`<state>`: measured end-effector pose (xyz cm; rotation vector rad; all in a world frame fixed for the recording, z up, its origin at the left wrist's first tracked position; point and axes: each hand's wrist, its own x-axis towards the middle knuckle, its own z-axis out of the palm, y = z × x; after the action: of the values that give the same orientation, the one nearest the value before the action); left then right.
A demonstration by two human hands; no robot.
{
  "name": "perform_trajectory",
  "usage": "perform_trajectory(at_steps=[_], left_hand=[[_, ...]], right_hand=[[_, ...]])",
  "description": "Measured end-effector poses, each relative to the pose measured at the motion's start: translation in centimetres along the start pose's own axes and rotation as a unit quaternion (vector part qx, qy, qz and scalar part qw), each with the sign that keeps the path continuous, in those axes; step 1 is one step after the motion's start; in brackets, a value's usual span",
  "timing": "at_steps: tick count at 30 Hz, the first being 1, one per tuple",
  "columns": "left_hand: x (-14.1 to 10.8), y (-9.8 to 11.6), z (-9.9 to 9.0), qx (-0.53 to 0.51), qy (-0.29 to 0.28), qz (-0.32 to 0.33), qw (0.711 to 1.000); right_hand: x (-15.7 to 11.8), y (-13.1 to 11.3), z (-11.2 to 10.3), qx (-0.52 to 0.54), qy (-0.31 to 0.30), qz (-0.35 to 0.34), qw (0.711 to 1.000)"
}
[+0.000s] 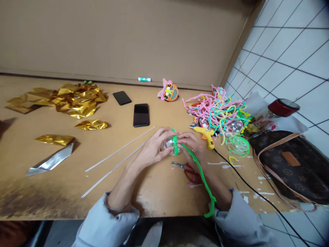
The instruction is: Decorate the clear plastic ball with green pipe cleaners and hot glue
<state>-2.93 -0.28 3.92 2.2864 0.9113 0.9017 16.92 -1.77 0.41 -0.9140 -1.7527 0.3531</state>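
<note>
Tbl [159,199] layout: foil heap [79,99] far L, foil strip [52,160] on its near side. Phones [141,115] R of heap, tube [144,79] beyond them at far edge, toy [169,92] to tube's R. Rods [120,149] near L of ball [168,142] — scissors [190,173] on ball's near side. Pipe-cleaner pile [218,109] far R, glue gun [205,133] at its near edge, cord [246,181] running near R. Bag [293,164] R of cord — jar [266,120] beyond bag.
</note>
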Motion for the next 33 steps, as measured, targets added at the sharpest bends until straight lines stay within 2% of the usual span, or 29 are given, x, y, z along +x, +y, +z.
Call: perform_trajectory(at_steps=[5, 18, 22, 28, 33], left_hand=[[0.02, -0.26, 0.13, 0.0, -0.011, -0.002, 1.0], [0.15, -0.54, 0.32, -0.01, 0.007, 0.0, 1.0], [0.16, -0.6, 0.44, -0.015, 0.025, 0.003, 1.0], [0.17, -0.54, 0.46, 0.007, 0.001, -0.007, 1.0], [0.16, -0.31, 0.4, -0.003, 0.007, -0.008, 1.0]], right_hand=[[0.11, 0.29, 0.11, 0.008, 0.015, 0.002, 1.0], [0.42, 0.85, 0.49, -0.006, 0.063, 0.014, 0.998], [0.52, 0.89, 0.51, -0.009, 0.055, -0.002, 0.998], [0.6, 0.44, 0.22, -0.008, 0.04, 0.006, 0.999], [0.68, 0.24, 0.19, -0.005, 0.039, 0.012, 0.999]])
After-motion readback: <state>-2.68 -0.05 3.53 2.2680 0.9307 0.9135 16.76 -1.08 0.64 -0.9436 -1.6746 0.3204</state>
